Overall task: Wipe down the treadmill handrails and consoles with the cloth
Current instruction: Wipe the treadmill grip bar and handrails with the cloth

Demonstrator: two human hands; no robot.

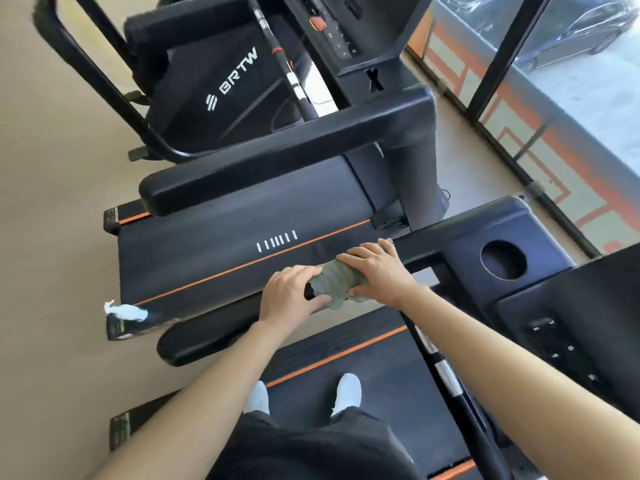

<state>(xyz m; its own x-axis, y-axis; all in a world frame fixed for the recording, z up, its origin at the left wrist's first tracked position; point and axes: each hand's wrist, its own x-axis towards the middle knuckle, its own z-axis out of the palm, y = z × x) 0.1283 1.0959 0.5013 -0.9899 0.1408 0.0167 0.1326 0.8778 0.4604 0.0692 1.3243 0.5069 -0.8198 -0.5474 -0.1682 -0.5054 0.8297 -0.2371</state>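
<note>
- Left hand [289,296] curled round the near handrail [207,336], fingertips on top, thumb underneath, both pinching the left end of the cloth [334,284].
- Right hand [379,271] clamped over the right part of the cloth, fingers laid across the top, thumb tucked below, gripping cloth and rail together.
- Cloth grey-green, crumpled, wrapped round the rail between the two hands, with a loose flap hanging under the bar.
- Handrail black, padded, running from its rounded free end at lower left up to the console [540,237] at right.
- Console dark, with a round cup hole [504,259] in it and a button panel [557,344] nearer the camera at right.
- Both forearms bare, reaching in from the bottom edge.
- Two white shoes [346,393] on the black belt [381,375] below, orange stripe alongside.
- Neighbouring treadmill [214,244] just beyond the hands, with white dash marks on the deck, an orange line and its own thick black rail [277,157] above.
- White crumpled scrap [125,311] on that treadmill's rear corner, well apart from the cloth.
- Third machine further back with a white BRTW logo [239,75].
- Tan floor [52,237] at left; glass wall [571,116] at right, a parked car [568,29] beyond it.
</note>
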